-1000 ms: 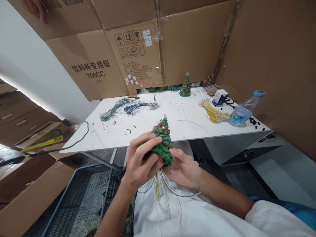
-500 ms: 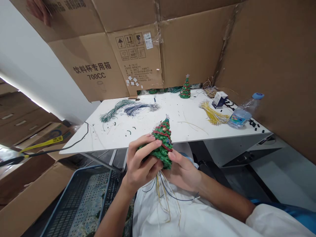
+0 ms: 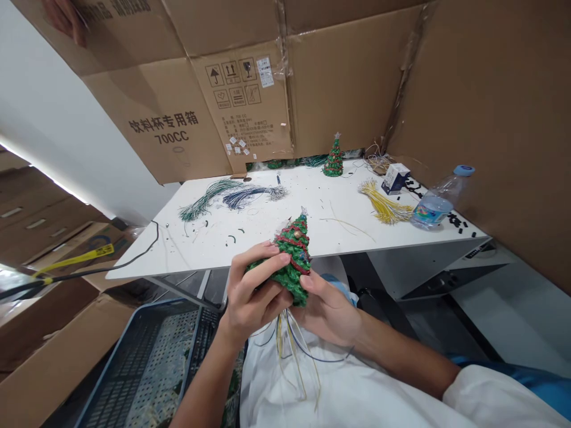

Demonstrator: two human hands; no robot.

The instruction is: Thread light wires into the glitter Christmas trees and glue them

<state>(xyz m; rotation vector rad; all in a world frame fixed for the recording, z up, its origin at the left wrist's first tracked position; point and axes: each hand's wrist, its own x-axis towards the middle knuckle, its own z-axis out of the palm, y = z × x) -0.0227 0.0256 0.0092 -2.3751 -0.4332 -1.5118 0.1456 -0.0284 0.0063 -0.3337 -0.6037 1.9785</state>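
Note:
A small green Christmas tree ornament (image 3: 292, 274) with red garland, a gold ball and a star tip is held between both hands, just off the table's front edge. My left hand (image 3: 255, 291) wraps round its left side, fingers across the front. From the right, my right hand (image 3: 329, 306) grips the lower edge, thumb on the front. Yellow, white and blue wires (image 3: 292, 339) hang from the underside over my white clothing. The base of the tree is partly hidden by my fingers.
On the white table (image 3: 285, 229) lie green wires (image 3: 207, 198), blue wires (image 3: 250, 196) and yellow wires (image 3: 383, 203). A second tree (image 3: 333, 159), a small box (image 3: 395, 178) and a bottle (image 3: 439, 202) stand there. A blue crate (image 3: 134, 356) is lower left; another person's hand (image 3: 66, 21) shows upper left.
Both hands keep hold of the tree and have hardly moved. The dangling wires have swung slightly left, and the whole view has shifted a little.

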